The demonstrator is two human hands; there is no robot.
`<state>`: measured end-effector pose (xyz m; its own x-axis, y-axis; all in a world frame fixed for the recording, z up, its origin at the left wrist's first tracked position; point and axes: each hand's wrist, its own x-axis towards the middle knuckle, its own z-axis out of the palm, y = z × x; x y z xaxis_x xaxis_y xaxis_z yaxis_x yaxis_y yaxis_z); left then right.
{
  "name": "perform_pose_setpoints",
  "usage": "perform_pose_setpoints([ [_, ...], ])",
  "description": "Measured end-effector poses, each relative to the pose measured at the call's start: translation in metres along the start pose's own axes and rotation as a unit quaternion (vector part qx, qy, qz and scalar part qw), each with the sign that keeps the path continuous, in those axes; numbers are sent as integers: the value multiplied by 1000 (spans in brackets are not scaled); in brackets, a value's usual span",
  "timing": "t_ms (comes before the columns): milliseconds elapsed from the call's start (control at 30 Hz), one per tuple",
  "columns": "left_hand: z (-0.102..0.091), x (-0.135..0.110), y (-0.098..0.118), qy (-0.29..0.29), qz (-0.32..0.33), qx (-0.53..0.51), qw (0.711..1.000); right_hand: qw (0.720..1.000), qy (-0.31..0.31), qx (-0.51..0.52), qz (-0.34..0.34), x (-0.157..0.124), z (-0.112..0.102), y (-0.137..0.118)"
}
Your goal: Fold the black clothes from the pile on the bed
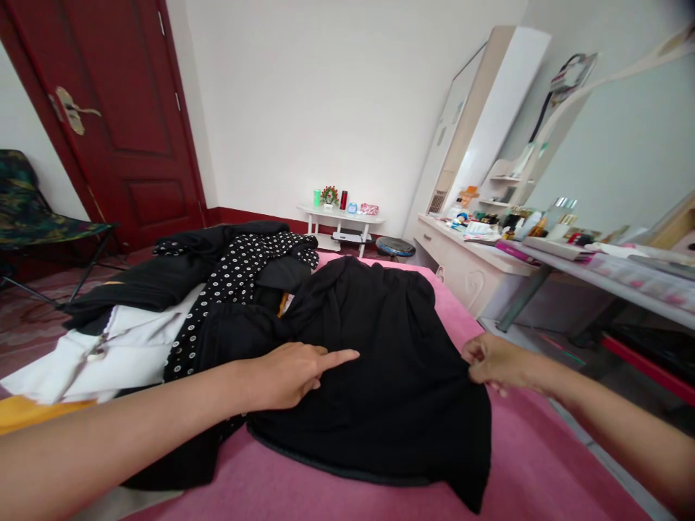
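Note:
A black garment (374,376) lies spread over the pink bed cover, its fabric loosely creased; what kind of clothing it is I cannot make out. My left hand (290,373) rests on its left side, index finger stretched out across the cloth and the other fingers partly curled, with no fabric visibly gripped. At the right edge of the garment, my right hand (486,362) pinches the cloth between thumb and fingers, pulling a fold sideways. The garment's far end is bunched up near the bed's far edge.
To the left lie a black-and-white patterned garment (239,268), white clothing (141,347) and dark folded clothes (146,282). The pink bed cover (521,463) shows along the right and front. A cluttered dressing table (456,250), stool (394,247) and low white table (339,215) stand beyond.

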<state>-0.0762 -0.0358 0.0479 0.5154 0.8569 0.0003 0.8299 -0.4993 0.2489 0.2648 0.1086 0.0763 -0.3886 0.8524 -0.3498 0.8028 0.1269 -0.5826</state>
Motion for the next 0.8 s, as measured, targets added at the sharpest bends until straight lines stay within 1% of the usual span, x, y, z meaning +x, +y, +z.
perform_pose_setpoints([
  [33,1,6,-1,-7,2,24,1000,999,41,1,-11,5,-14,-7],
  [67,3,12,-2,-13,1,47,999,995,100,7,-25,10,-27,-14],
  [133,5,23,-5,-19,-7,85,996,972,227,23,-55,23,-42,-24],
  [167,7,27,-7,-20,-13,100,995,958,278,26,-67,29,-44,-26],
  [200,8,29,-8,-19,-17,111,993,945,317,19,-78,34,-42,-27],
  [233,8,30,-10,-14,-19,118,993,938,337,1,-86,39,-37,-26],
  [267,8,29,-10,-5,-16,121,992,935,341,-24,-95,41,-30,-23],
  [333,5,22,-10,26,1,115,993,937,321,-77,-119,40,-13,-14],
  [400,-2,10,-8,66,38,97,992,941,275,-116,-160,30,4,-3],
  [467,-11,-3,-5,89,77,70,991,940,217,-149,-217,16,16,8],
  [533,-18,-15,-4,80,86,37,992,932,150,-204,-261,5,27,17],
  [600,-20,-24,-6,54,52,14,997,922,109,-260,-265,-1,37,23],
  [633,-18,-27,-8,44,24,13,999,917,109,-283,-257,-1,42,25],
  [700,-14,-29,-12,31,-18,30,999,906,139,-316,-247,2,51,23],
  [767,-13,-28,-13,25,-28,54,998,895,169,-329,-249,3,53,14],
  [800,-16,-28,-12,21,-25,61,998,895,173,-328,-250,1,51,8],
])
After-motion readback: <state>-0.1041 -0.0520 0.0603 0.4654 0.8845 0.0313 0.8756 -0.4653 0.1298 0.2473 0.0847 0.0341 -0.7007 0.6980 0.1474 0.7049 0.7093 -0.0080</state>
